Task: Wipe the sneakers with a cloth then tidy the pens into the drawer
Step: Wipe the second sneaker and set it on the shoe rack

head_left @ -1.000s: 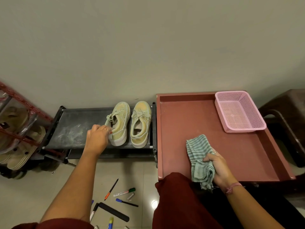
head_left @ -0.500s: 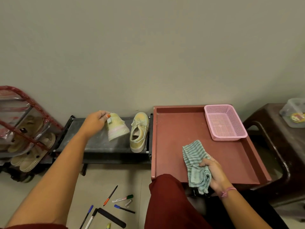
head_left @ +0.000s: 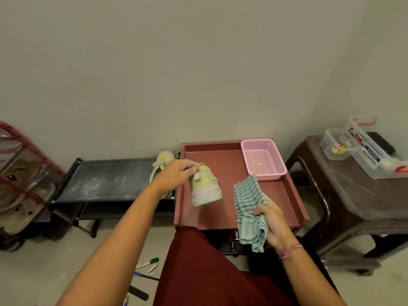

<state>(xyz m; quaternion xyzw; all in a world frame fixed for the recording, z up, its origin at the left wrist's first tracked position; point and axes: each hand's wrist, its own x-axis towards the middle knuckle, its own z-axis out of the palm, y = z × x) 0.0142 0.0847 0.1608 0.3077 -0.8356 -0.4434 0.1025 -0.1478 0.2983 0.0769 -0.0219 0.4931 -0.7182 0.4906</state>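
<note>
My left hand (head_left: 176, 173) grips a pale yellow-green sneaker (head_left: 205, 188) by its heel tab, and the shoe hangs over the red tray-top table (head_left: 223, 215). The second sneaker (head_left: 162, 160) stays on the dark low shelf (head_left: 110, 180), partly hidden behind my left hand. My right hand (head_left: 270, 219) holds a striped green cloth (head_left: 249, 199) above the tray's front right part. Several pens and markers (head_left: 147, 262) lie on the floor by my knee.
A pink basket (head_left: 263, 159) sits in the tray's back right corner. A brown plastic table (head_left: 353, 191) at right carries clear containers (head_left: 362, 146). A red shoe rack with sandals (head_left: 19, 184) stands at left. My red-clad knee (head_left: 198, 268) fills the lower middle.
My left hand lifted one sneaker off the dark shelf and carried it right, over the red tray. My right hand kept hold of the cloth. The camera tilted upward.
</note>
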